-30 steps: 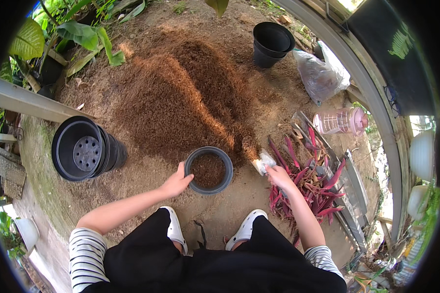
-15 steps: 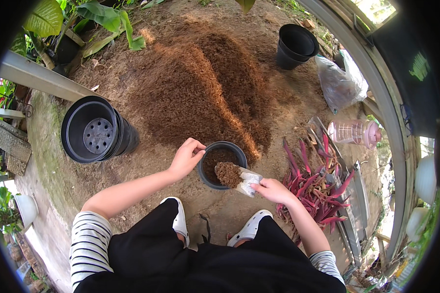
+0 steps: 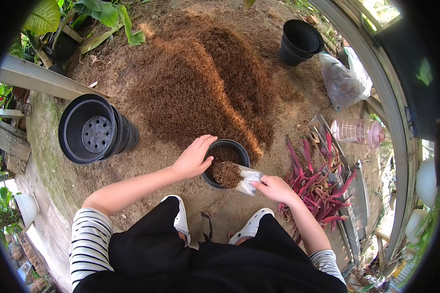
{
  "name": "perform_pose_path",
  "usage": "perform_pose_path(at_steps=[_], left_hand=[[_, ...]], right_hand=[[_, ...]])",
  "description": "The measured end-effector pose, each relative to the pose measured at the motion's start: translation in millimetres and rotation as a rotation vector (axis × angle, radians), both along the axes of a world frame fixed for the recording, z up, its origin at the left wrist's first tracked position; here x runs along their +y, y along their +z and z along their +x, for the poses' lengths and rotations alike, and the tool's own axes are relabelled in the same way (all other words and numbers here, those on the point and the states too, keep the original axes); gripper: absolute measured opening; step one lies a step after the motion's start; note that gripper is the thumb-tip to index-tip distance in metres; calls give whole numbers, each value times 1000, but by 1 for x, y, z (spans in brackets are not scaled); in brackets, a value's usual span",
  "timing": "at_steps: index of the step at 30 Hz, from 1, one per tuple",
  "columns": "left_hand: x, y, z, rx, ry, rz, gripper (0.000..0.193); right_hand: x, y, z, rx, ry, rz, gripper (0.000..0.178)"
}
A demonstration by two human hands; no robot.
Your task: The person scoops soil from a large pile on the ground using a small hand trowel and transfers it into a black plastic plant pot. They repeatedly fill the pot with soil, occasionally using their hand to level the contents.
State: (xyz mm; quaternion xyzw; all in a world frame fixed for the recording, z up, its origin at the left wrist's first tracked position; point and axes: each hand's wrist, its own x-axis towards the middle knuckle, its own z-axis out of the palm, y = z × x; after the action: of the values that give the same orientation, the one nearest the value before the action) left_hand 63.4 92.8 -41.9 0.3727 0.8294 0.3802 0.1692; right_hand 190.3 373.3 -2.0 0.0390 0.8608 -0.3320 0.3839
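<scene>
A small black plant pot (image 3: 246,156) stands on the ground in front of my feet, with brown coir-like material inside. My left hand (image 3: 193,158) is at its left rim, fingers stretched out and thumb near the edge. My right hand (image 3: 274,187) grips a whitish, partly clear scoop (image 3: 250,181), which looks like cut plastic. A heap of loose brown fibre (image 3: 226,174) fills the scoop's front end, over the pot's near side. Beyond the pot spreads a large pile of the same brown material (image 3: 181,93).
Nested black pots (image 3: 85,155) lie tilted at left; another black pot (image 3: 300,41) stands far right beside a clear plastic bag (image 3: 344,80). Right of my hand are cut reddish-purple leaves (image 3: 310,188) and a pink clear jug (image 3: 358,133). A metal beam (image 3: 46,78) crosses at left.
My left hand has opened from a pinch at the pot's rim to outstretched fingers. The loaded scoop stays over the pot, now slightly lower in it. The view has shifted slightly.
</scene>
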Motion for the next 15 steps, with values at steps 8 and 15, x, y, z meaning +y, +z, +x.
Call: perform_pose_path(at_steps=[8, 15], left_hand=[[-12, -3, 6, 113, -321, -194, 97], [-13, 1, 1, 87, -402, -215, 115]], right_hand=[[18, 17, -10, 40, 13, 140, 57], [13, 13, -8, 46, 31, 106, 57]])
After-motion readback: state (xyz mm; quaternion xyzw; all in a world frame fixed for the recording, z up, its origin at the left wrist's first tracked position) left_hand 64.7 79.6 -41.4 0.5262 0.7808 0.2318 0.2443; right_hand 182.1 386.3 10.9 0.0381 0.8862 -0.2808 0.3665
